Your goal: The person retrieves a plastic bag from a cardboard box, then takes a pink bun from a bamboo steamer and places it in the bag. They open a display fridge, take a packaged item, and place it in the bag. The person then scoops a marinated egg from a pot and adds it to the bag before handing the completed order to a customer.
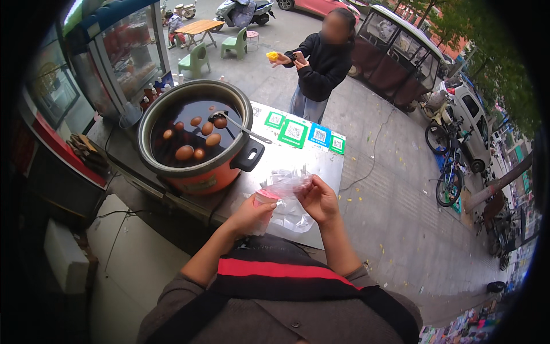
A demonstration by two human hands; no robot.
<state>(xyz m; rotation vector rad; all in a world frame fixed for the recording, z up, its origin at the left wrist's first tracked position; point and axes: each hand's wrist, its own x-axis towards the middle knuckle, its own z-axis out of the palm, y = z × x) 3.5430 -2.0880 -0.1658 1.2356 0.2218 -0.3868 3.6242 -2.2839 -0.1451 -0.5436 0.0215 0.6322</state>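
My left hand (253,213) grips a pink-and-white cup (265,197) that sits inside a clear plastic bag. My right hand (319,200) pinches the gathered upper part of the clear bag (288,185) and holds it out to the right of the cup. Below both hands, more thin clear plastic bags (296,219) lie on the metal tabletop (328,172). To the left stands a large orange electric pot (206,182) with brown eggs (184,152) in dark liquid. A slotted metal ladle (245,129) leans over its rim.
Printed payment codes (293,132) lie along the table's far edge. Beyond it stands a person (322,64) holding a phone and something yellow. A glass-sided cabinet (129,56) is at the left behind the pot, whose black handle (249,155) juts over the table.
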